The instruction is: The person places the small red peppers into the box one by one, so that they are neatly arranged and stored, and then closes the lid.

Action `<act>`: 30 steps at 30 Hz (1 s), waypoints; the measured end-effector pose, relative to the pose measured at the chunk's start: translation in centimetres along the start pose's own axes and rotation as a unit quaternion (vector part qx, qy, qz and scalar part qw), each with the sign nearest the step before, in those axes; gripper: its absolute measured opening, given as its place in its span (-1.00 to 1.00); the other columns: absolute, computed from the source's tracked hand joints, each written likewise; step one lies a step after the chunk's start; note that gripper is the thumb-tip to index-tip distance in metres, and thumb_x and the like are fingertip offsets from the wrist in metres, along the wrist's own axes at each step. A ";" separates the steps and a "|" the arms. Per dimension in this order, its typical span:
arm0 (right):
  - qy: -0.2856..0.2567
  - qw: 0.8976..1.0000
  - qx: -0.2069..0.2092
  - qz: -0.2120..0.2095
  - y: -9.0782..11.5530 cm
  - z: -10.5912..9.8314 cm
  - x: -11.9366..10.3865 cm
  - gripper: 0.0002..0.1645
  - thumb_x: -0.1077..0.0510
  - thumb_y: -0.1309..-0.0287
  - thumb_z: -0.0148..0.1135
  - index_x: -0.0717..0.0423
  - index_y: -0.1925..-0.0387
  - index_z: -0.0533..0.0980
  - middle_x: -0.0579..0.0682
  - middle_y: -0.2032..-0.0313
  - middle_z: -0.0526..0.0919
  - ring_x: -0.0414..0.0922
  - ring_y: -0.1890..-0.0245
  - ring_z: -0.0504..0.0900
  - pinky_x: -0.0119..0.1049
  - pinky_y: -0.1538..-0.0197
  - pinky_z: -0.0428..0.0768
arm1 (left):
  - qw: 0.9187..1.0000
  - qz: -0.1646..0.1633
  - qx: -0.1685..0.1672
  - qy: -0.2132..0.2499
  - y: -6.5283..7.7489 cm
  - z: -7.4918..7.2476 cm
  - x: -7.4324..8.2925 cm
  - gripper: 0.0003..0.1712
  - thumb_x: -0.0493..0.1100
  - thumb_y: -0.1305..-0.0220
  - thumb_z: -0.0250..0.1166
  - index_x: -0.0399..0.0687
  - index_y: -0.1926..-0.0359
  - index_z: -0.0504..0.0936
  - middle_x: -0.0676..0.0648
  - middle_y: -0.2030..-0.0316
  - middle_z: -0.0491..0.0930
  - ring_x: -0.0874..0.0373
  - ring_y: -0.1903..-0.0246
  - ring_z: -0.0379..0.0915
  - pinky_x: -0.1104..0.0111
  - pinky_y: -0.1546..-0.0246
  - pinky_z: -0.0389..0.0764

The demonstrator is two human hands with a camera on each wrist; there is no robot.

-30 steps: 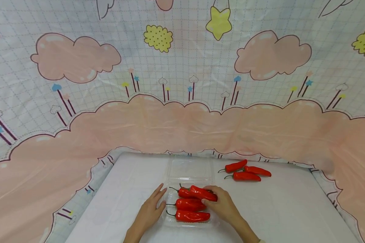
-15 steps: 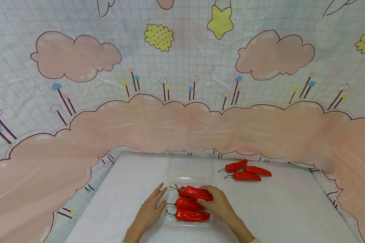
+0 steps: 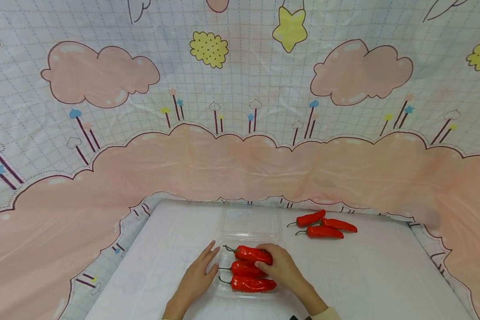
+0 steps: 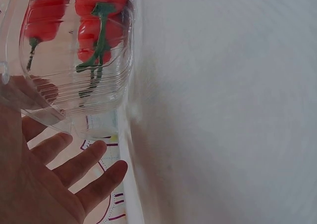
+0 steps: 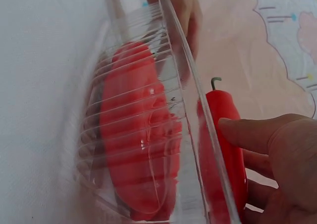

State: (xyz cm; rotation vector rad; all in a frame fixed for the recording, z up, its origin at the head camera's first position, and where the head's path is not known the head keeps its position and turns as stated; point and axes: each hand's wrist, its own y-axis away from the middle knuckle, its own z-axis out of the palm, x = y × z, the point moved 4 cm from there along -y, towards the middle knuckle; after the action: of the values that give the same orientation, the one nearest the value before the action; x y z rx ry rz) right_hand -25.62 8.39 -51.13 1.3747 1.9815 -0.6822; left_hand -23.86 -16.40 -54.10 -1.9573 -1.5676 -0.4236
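My right hand (image 3: 282,269) grips a red chili pepper (image 3: 253,254) at its blunt end, above the back of a clear plastic clamshell box (image 3: 246,297). Under that pepper lies another, mostly covered; two green stems (image 4: 99,40) show one above the other in the left wrist view. Two more red peppers lie side by side nearer the front, a middle one (image 3: 244,268) and a front one (image 3: 253,284), stems to the left. My left hand (image 3: 198,275) rests at the box's left edge, fingers extended and spread.
The box's clear lid (image 3: 250,222) lies folded open toward the back. Three more red peppers (image 3: 324,232) lie on the white table (image 3: 364,275) at back right. A patterned cloth (image 3: 240,169) hangs behind and around the table.
My right hand has moved left with its pepper, which now covers most of the pepper below it. The left hand stays in place at the box's edge.
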 end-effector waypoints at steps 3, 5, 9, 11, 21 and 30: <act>0.004 1.000 -0.004 -0.003 -0.2 0.4 0.1 -0.46 0.08 -0.09 0.42 0.05 -0.14 0.53 0.02 -0.03 0.64 -0.03 -0.01 0.57 0.06 -0.12 0.63 | 1.000 -0.002 -0.001 -0.001 0.0 0.0 -0.1 -0.44 -0.16 -0.30 0.25 -0.03 -0.32 0.47 -0.03 -0.44 0.30 -0.12 -0.29 0.42 -0.09 -0.21 0.49; 0.007 1.000 -0.007 -0.003 -0.4 0.7 0.2 -0.45 0.08 -0.11 0.42 0.04 -0.15 0.52 0.02 -0.05 0.64 -0.03 -0.02 0.57 0.06 -0.12 0.63 | 1.000 0.000 0.001 -0.003 0.0 0.0 -0.1 -0.45 -0.16 -0.31 0.25 -0.03 -0.32 0.48 -0.04 -0.44 0.30 -0.12 -0.28 0.43 -0.08 -0.21 0.49; 0.012 1.000 -0.011 -0.002 -0.5 1.1 0.2 -0.44 0.08 -0.11 0.41 0.04 -0.16 0.51 0.02 -0.06 0.64 -0.02 -0.03 0.57 0.07 -0.13 0.62 | 1.000 0.000 0.001 -0.002 0.0 0.0 0.0 -0.45 -0.15 -0.32 0.24 -0.02 -0.33 0.47 -0.03 -0.45 0.29 -0.11 -0.29 0.42 -0.08 -0.22 0.49; 0.013 1.000 -0.012 -0.001 -0.6 1.2 0.2 -0.44 0.08 -0.10 0.42 0.05 -0.16 0.51 0.03 -0.06 0.64 -0.02 -0.03 0.57 0.07 -0.13 0.62 | 1.000 0.000 0.000 -0.002 0.0 0.0 0.0 -0.45 -0.16 -0.32 0.24 -0.03 -0.33 0.47 -0.03 -0.45 0.29 -0.11 -0.29 0.42 -0.08 -0.22 0.49; 0.050 0.999 -0.008 -0.008 -1.3 1.7 0.1 -0.48 0.08 -0.08 0.44 0.01 -0.11 0.55 -0.01 -0.02 0.62 -0.04 -0.01 0.58 -0.01 -0.08 0.66 | 1.000 -0.006 -0.006 -0.005 0.1 -0.2 0.0 -0.45 -0.15 -0.33 0.23 -0.02 -0.34 0.46 -0.02 -0.45 0.28 -0.11 -0.30 0.41 -0.09 -0.23 0.47; 0.050 0.998 0.022 -0.008 -1.5 1.8 0.2 -0.48 0.15 -0.05 0.45 0.02 -0.09 0.55 0.01 -0.01 0.65 -0.05 0.03 0.55 0.00 -0.03 0.67 | 1.000 0.007 0.006 -0.006 0.2 -0.3 0.1 -0.45 -0.18 -0.29 0.24 -0.05 -0.31 0.49 -0.07 -0.43 0.31 -0.14 -0.28 0.43 -0.10 -0.19 0.50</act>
State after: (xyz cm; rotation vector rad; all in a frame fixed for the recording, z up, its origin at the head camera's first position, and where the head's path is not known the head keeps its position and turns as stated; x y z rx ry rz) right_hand -26.75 6.73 -52.32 1.4459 2.0678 -0.6798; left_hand -23.60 -16.48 -53.87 -1.9645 -1.5611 -0.3969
